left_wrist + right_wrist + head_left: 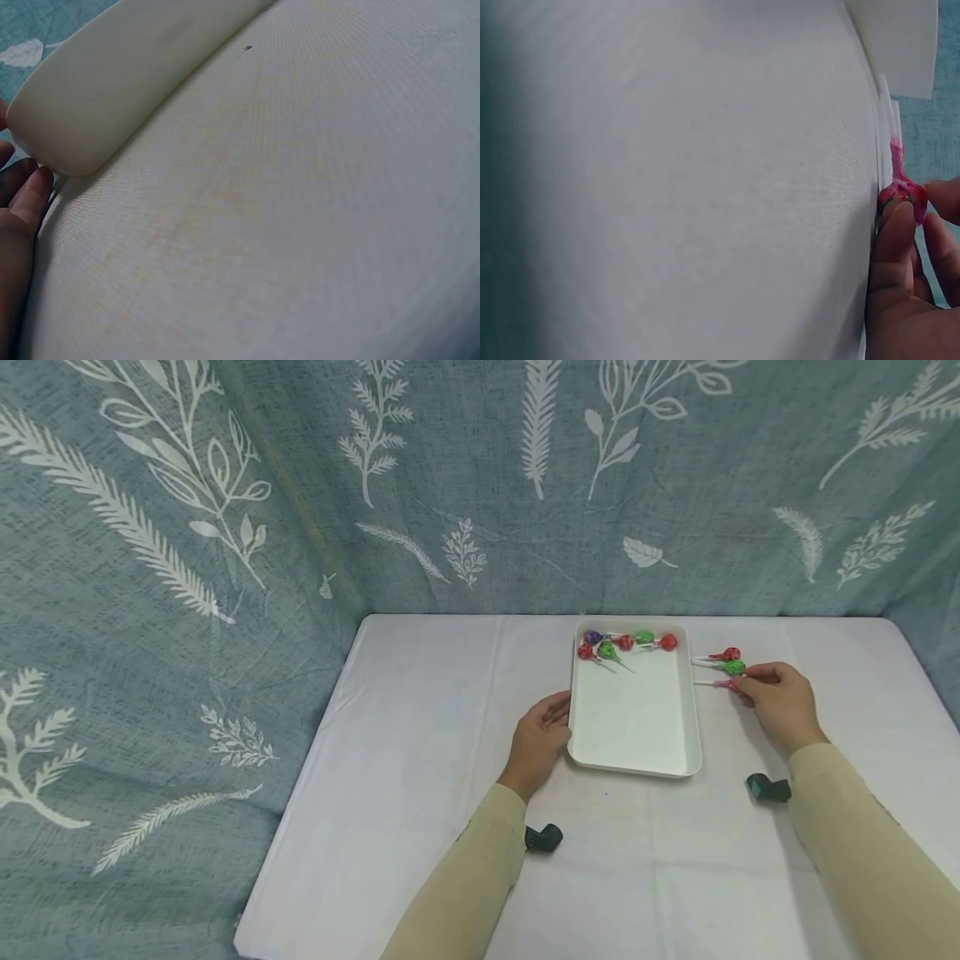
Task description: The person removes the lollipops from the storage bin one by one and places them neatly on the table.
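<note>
In the head view a white tray [633,727] lies on the table, with several wrapped lollipops [625,642] in red, green and purple along its far end. My left hand [536,739] touches the tray's left side; in the left wrist view its fingertips [39,184] are at the tray's rounded corner. To the right of the tray my right hand [783,703] pinches a pink lollipop [726,683] by its head, the stick pointing toward the tray. Just beyond it lie a green lollipop [733,667] and a red lollipop [727,654], their sticks also toward the tray.
A white cloth covers the table [420,760]. Blue-grey curtains [480,527] with white leaf prints hang behind it and on the left. Dark wrist-worn devices, one at the left wrist [544,838] and one at the right wrist [768,788], stick out beside the sleeves.
</note>
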The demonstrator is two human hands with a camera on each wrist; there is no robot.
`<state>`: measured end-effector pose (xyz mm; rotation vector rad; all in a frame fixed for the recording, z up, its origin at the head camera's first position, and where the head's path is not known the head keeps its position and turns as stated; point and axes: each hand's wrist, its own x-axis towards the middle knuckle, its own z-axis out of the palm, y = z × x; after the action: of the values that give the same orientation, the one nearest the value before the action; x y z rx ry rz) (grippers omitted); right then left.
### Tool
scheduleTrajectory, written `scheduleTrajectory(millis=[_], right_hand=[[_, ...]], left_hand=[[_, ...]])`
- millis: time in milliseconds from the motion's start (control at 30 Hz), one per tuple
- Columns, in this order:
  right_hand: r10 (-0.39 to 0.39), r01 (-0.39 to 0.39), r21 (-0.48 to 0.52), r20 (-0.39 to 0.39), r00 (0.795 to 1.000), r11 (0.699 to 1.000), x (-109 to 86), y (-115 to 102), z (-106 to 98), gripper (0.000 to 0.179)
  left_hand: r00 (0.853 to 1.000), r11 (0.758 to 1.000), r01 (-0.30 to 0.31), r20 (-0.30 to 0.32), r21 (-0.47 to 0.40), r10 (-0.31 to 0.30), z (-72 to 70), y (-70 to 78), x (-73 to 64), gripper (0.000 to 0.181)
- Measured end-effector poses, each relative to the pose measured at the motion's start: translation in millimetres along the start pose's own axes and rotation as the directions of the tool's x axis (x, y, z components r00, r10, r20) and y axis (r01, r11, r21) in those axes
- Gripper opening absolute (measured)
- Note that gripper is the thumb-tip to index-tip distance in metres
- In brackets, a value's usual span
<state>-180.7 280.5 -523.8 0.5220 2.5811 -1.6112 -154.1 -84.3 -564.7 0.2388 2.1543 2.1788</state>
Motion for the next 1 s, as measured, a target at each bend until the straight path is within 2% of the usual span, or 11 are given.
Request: scheduleTrajectory(millis=[400,800,1000], right_hand=[[0.019,-0.019,0.006,-0.024,1.0,1.0,-1.0,-2,-1,0.049],[-0.009,0.007,-0.03,-0.047,0.999,1.0,-4.2,-9,-10,0.047],[-0.022,0.021,-0.017,-0.06,0.998,1.0,-2.8,-14,-14,0.044]], left_hand=[[1.0,1.0,0.006,-0.002,-0.007,-0.006,-0.2,0.7,0.6,0.059],[1.0,1.0,0.011,-0.003,-0.001,-0.011,-0.7,1.6,0.6,0.059],[1.0,1.0,0.012,-0.001,-0.007,-0.012,-0.4,1.3,0.9,0.059]])
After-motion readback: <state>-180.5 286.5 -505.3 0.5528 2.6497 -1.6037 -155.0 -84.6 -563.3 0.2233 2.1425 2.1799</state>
